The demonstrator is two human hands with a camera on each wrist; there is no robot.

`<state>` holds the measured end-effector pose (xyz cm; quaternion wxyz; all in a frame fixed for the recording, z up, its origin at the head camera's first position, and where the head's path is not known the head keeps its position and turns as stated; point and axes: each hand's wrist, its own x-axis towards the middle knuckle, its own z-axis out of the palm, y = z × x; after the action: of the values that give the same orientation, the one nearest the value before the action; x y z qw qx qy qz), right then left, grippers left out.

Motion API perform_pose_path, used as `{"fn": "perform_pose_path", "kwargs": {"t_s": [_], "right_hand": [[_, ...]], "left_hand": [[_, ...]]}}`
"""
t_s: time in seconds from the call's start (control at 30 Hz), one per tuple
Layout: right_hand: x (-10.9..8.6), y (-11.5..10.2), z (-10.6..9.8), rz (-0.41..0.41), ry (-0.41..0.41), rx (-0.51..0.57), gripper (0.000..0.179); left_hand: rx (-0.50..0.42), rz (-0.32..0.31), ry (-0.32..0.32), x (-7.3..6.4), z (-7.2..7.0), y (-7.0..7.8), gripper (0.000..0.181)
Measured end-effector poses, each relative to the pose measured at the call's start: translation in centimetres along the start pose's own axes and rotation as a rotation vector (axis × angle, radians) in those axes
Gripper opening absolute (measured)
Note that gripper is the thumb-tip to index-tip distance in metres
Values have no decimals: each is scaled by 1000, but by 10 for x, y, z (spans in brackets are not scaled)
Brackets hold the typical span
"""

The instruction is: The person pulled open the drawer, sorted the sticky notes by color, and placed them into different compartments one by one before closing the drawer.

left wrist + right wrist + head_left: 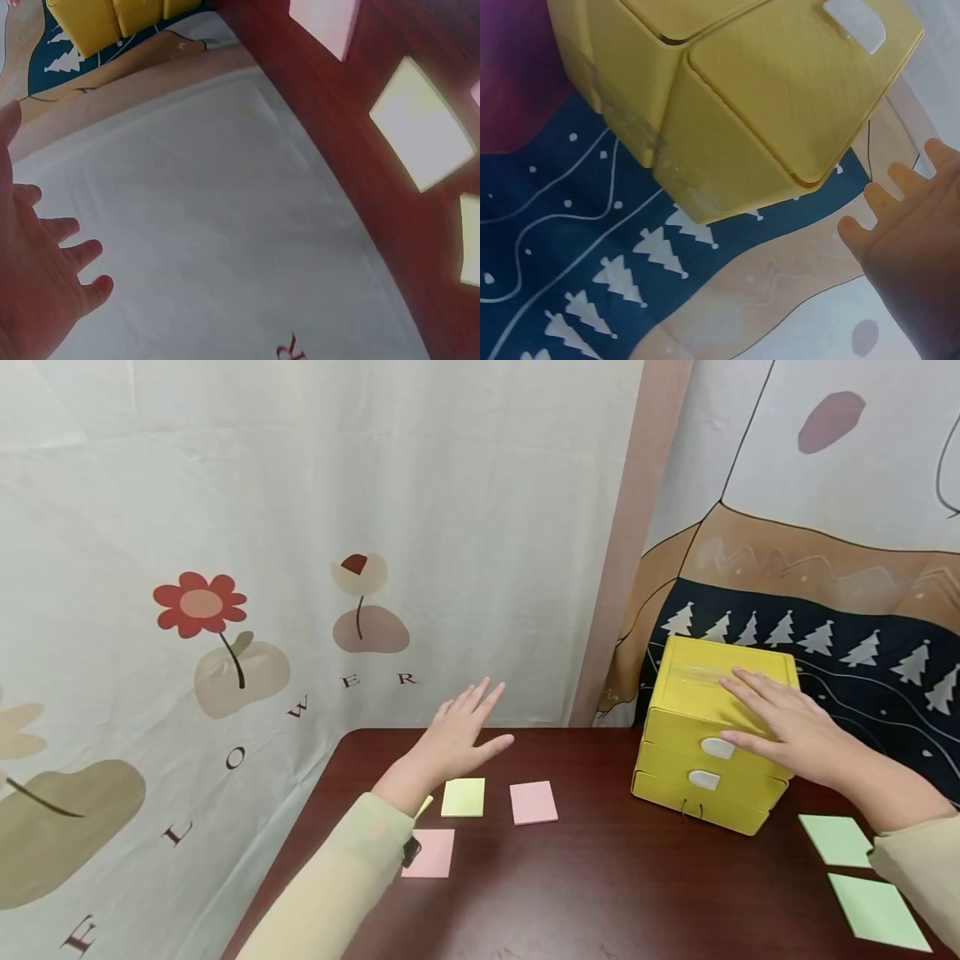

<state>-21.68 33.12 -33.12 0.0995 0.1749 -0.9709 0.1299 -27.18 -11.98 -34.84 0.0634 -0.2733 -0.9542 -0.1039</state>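
My left hand [459,737] is held over the table's far left part with its fingers straight and thumb spread, holding nothing. Below and around that forearm lie a yellow sticky note pad [463,797], a pink pad [534,802] and a second pink pad [428,853], which the sleeve partly hides. My right hand [795,727], fingers extended, overlaps the yellow drawer box [693,710] in the head view; the right wrist view shows its fingers [885,202] apart from the box. White tab handles [717,747] mark the box's stacked drawers.
Two green note pads [873,910] lie at the right of the dark red table [585,893], partly under the right sleeve. A pale curtain [450,527] with printed flowers hangs behind the table, and a tree-patterned cloth [847,635] hangs behind the box.
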Motion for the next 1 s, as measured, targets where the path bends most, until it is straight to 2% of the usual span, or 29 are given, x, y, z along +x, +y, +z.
{"fn": "perform_pose_path", "kwargs": {"t_s": [0.17, 0.37, 0.63, 0.87, 1.0], "right_hand": [[-6, 9, 2, 20, 45, 49, 74], [-15, 20, 3, 73, 77, 125, 71], [-26, 36, 6, 114, 115, 222, 73], [-34, 45, 13, 217, 126, 275, 76], [-39, 52, 17, 220, 152, 322, 74]], "left_hand": [[-72, 37, 8, 11, 9, 13, 80], [-175, 46, 0, 25, 21, 31, 78], [-370, 26, -4, 41, 35, 51, 74], [-549, 9, -2, 55, 49, 69, 72], [-636, -13, 1, 64, 57, 83, 70]]}}
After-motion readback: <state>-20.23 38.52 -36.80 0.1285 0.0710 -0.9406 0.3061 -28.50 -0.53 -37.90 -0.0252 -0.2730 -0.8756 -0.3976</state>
